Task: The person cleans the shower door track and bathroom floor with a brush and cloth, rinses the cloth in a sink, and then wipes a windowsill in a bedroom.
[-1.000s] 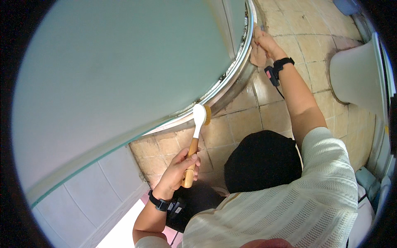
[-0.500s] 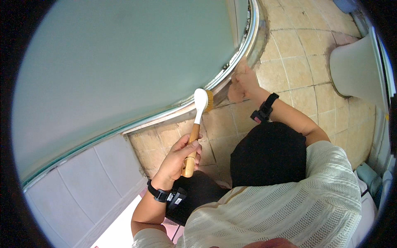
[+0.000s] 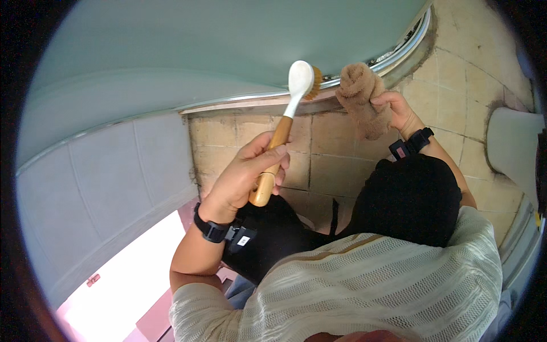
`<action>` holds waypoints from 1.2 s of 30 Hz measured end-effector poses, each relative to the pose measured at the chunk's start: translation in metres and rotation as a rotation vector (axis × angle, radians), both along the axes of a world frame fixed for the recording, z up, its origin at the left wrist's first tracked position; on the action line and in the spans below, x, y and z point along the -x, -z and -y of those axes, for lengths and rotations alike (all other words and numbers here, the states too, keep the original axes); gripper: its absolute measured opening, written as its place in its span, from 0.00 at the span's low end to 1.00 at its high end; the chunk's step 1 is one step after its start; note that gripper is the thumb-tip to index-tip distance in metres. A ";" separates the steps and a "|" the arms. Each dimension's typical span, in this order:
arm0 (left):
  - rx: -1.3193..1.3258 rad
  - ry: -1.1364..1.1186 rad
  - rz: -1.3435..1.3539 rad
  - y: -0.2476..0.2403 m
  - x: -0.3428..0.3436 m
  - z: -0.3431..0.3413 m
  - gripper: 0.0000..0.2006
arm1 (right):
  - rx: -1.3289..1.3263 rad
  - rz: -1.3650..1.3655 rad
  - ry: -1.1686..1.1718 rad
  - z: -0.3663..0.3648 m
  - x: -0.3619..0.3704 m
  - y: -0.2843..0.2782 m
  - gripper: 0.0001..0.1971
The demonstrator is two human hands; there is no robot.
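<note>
Head view: left hand (image 3: 248, 171) grips brush (image 3: 283, 128); right hand (image 3: 400, 112) grasps brown cloth (image 3: 364, 102); gap between, both near curved ledge (image 3: 239, 105).

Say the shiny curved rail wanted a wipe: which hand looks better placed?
Probably the right hand: it holds the brown cloth near the curved rail. The left hand is taken up with the wooden-handled brush.
</note>
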State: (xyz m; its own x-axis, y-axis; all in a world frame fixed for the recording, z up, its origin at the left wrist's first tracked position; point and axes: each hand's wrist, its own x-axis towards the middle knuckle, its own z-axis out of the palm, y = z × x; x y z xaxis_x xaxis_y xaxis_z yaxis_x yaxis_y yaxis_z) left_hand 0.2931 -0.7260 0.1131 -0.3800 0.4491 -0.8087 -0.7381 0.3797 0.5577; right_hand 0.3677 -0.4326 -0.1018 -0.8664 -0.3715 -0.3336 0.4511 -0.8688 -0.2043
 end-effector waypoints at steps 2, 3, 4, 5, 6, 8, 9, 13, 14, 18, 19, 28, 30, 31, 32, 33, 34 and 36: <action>-0.035 0.033 -0.018 -0.001 -0.002 0.003 0.13 | 0.044 -0.047 -0.032 -0.007 0.004 -0.003 0.27; -0.054 0.022 -0.024 0.000 -0.004 0.002 0.13 | 0.061 -0.086 -0.015 -0.010 0.004 0.000 0.26; -0.063 0.041 -0.017 -0.003 -0.003 0.005 0.13 | 0.079 -0.116 0.007 -0.009 0.004 -0.002 0.26; -0.072 0.060 -0.012 -0.006 -0.001 0.009 0.14 | 0.061 -0.113 0.002 -0.007 0.004 -0.005 0.26; -0.090 0.055 -0.010 -0.010 0.001 0.013 0.14 | 0.101 -0.059 0.029 -0.005 0.003 -0.009 0.25; -0.069 0.074 0.003 -0.014 0.000 0.021 0.14 | 0.134 0.003 0.043 0.001 0.001 -0.019 0.24; -0.080 0.065 0.006 -0.016 0.000 0.024 0.14 | 0.102 0.039 0.077 0.004 0.002 -0.025 0.24; -0.081 0.046 -0.005 -0.015 0.001 0.032 0.14 | -0.005 0.146 0.103 0.000 0.004 -0.042 0.21; -0.075 0.066 -0.007 -0.016 0.002 0.035 0.14 | -0.020 0.159 0.101 -0.008 0.002 -0.042 0.21; -0.094 0.088 0.030 -0.016 0.004 0.045 0.17 | -0.205 0.301 -0.030 -0.039 0.009 -0.065 0.17; -0.094 0.084 0.037 -0.014 0.006 0.049 0.17 | -0.371 0.366 -0.050 -0.043 0.012 -0.076 0.16; -0.265 -0.241 0.415 -0.006 0.011 0.064 0.16 | -0.944 0.600 -0.093 -0.093 0.034 0.042 0.09; -0.371 -0.544 0.359 -0.018 0.001 0.084 0.17 | -0.887 0.496 0.026 -0.019 0.048 0.071 0.09; -0.506 -0.597 0.383 -0.015 -0.002 0.105 0.14 | -0.783 0.482 0.020 0.004 0.050 0.078 0.10; -0.456 -0.640 0.347 -0.023 -0.002 0.109 0.14 | -0.681 0.485 0.006 0.020 0.046 0.076 0.11; -0.518 -0.766 0.180 -0.031 -0.002 0.109 0.14 | -0.605 0.505 -0.043 0.036 0.050 0.058 0.12; -0.577 -0.860 0.006 -0.037 -0.005 0.121 0.14 | -0.528 0.527 -0.075 0.061 0.050 0.044 0.12; -0.795 -0.991 -0.334 -0.044 -0.004 0.139 0.16 | -0.567 0.526 -0.091 0.079 0.059 0.036 0.15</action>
State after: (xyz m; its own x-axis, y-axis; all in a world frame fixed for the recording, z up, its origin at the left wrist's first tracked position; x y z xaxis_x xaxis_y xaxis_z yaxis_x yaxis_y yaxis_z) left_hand 0.2969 -0.8650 0.1567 -0.9508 0.1730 -0.2570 -0.2956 -0.7550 0.5853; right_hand 0.3083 -0.5116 -0.1382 -0.5157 -0.0836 -0.8527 0.6764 -0.6506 -0.3453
